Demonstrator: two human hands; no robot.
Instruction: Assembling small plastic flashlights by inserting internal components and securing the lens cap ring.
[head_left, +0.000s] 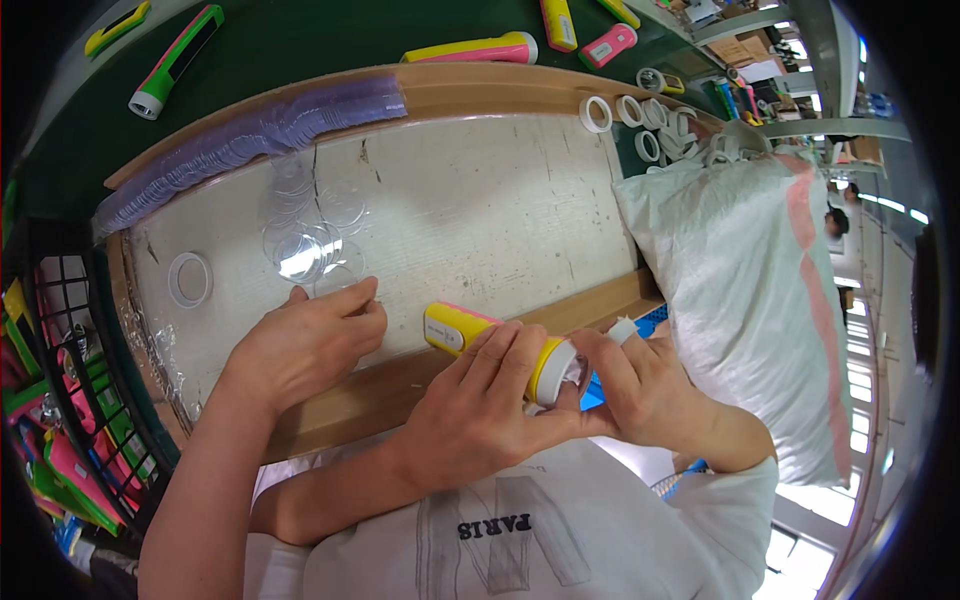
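My left hand [480, 400] is wrapped round a yellow and pink flashlight [447, 325]. Its white-rimmed head [550, 372] points right, toward my right hand [645, 395]. The right thumb and fingers are closed at the mouth of the head, where a shiny clear edge shows. A small white piece [622, 330] sticks out above the right fingers; its full shape is hidden. From the lower left comes another person's hand [315, 335], over the tray beside several loose clear discs [305, 250].
The shallow wood-edged tray [480, 200] carries a long row of purplish discs [270, 130] and a white ring [190, 279]. More rings [648, 115] lie at far right, by a bulging white sack [745, 300]. Flashlights [470, 48] lie behind; a black basket [90, 380] stands left.
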